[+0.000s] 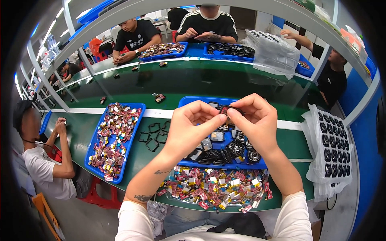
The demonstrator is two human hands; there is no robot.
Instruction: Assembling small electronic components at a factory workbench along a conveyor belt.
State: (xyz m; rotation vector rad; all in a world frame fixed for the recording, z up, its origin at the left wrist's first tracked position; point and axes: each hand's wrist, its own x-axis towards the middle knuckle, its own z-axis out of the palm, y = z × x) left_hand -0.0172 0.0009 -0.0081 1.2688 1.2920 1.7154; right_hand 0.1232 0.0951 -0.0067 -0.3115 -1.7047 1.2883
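Observation:
In front of my chest, above a blue tray [189, 100], my two hands meet at a small dark piece [226, 109] with a bit of red on it. My left hand [191, 124] pinches it from the left between thumb and fingertips. From the other side, my right hand [259, 122] closes its thumb and fingers on the same piece. The fingertips cover most of it, so its exact kind is hidden. Black watch-like cases [237, 150] lie in the tray beneath. Nearer me is a heap of small red circuit boards [217, 186] with white and yellow parts.
To the left, a blue tray [143, 110] holds more boards beside black frames [152, 144]. At the right stands a stack of white trays [311, 150] with black cases. A green conveyor belt [132, 86] runs beyond, with co-workers around it. A grey shelf beam [161, 9] arches overhead.

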